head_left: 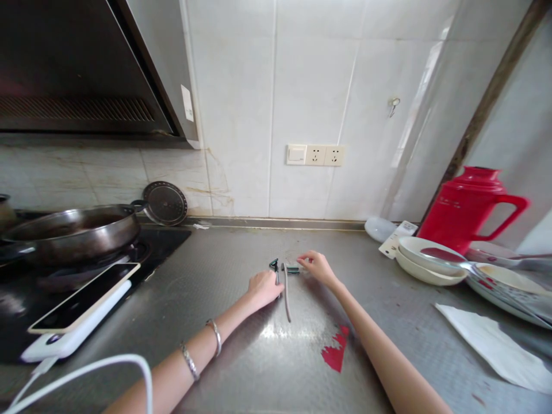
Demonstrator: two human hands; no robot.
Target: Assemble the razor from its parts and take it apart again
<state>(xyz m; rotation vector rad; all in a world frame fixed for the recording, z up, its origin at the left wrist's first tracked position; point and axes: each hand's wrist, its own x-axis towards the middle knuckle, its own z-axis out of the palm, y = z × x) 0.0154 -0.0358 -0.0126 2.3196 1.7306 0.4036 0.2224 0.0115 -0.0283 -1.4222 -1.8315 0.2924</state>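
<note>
Near the middle of the metal counter, my left hand (264,286) is closed around the handle of a small razor with a dark green head (274,264), which points away from me. Just right of it a thin grey cord-like strip (287,296) lies lengthwise on the counter. A short dark green piece (293,269) rests beside the strip's far end; its exact kind is too small to make out. My right hand (318,267) is right of that piece, fingers bent and slightly apart, fingertips close to it. Whether they touch it I cannot tell.
A torn red scrap (335,351) lies in front. To the left are a steel pan (81,238) on the stove and a phone (86,299) on a white power bank with a cable. On the right stand bowls (426,267), a red thermos jug (466,210) and white paper (491,342).
</note>
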